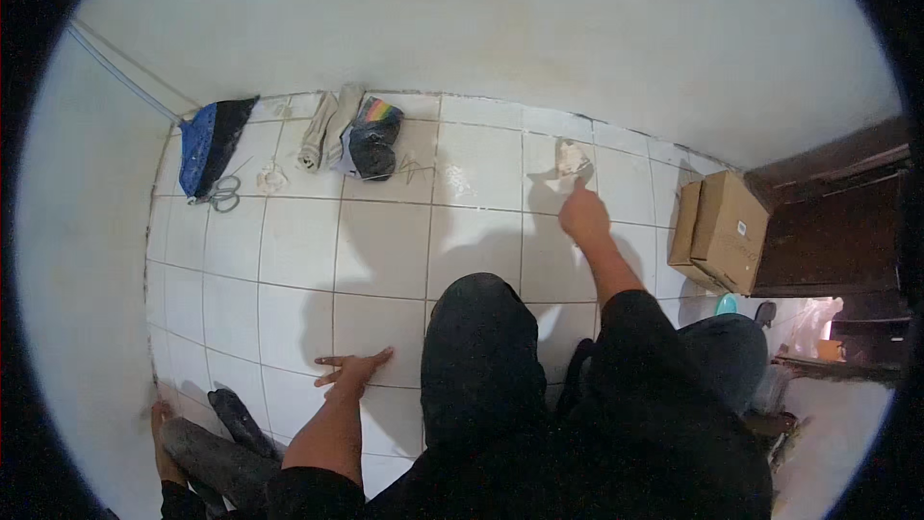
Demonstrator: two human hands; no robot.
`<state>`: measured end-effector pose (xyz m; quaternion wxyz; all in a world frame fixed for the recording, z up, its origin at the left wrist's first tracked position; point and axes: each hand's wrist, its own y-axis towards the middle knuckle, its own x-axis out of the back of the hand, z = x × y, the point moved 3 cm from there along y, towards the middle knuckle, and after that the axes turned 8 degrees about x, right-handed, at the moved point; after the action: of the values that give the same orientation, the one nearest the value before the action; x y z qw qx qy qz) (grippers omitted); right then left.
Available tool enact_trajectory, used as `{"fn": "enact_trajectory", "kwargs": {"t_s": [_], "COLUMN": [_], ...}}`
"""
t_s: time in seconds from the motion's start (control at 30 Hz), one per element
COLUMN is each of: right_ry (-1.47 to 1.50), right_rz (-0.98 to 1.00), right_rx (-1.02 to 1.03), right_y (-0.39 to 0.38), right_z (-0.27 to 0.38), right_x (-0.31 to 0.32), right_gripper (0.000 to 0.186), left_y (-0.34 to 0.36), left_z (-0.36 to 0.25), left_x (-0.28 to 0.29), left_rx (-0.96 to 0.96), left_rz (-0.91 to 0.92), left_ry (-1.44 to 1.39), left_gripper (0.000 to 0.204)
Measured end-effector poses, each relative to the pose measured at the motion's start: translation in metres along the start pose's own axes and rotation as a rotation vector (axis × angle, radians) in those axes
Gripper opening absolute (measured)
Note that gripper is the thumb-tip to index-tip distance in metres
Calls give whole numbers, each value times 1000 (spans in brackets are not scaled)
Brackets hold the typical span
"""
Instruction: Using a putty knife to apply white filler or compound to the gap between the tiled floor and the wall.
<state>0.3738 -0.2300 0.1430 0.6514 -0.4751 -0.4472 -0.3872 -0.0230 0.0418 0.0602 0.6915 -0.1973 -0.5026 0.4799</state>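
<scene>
My right hand [585, 214] reaches forward over the white tiled floor [476, 241], fingers drawn together at a pale, crumpled piece [571, 152] near the wall, which it seems to grip; its exact kind is unclear. My left hand [351, 368] rests lower down on the tiles, fingers spread and holding nothing. Wet-looking specks [460, 183] show on a tile left of the pale piece.
A blue-black cloth [207, 144], grey scissors [224, 195], a pale scrap [271, 176], rolled fabric [318, 130] and a dark bundle [373, 144] lie along the wall. A cardboard box [731, 231] stands right, by a dark doorway. Another person's hand [164, 424] and legs are at lower left.
</scene>
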Motion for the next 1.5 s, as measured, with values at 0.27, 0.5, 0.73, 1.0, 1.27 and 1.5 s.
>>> {"fn": "enact_trajectory", "kwargs": {"t_s": [0.27,0.5,0.73,1.0,1.27,1.5], "right_ry": [38,28,13,-57,-147,-199], "right_rz": [-43,1,-4,-27,8,62], "right_rx": [61,37,34,67,101,218], "right_y": [16,23,34,36,35,40], "right_z": [-7,4,-4,7,33,22], "right_x": [-8,-2,12,17,25,30], "right_gripper": [47,36,43,30,25,32], "left_y": [11,21,8,32,21,17], "left_z": [-2,-5,3,5,2,2], "left_x": [-3,-9,-1,-10,-6,-5], "left_rx": [-41,-50,-81,-19,2,-19], "left_rz": [-7,-46,12,-34,-9,-2], "left_ry": [-88,-18,-126,-171,-127,-132], "left_gripper": [160,159,156,161,160,159]}}
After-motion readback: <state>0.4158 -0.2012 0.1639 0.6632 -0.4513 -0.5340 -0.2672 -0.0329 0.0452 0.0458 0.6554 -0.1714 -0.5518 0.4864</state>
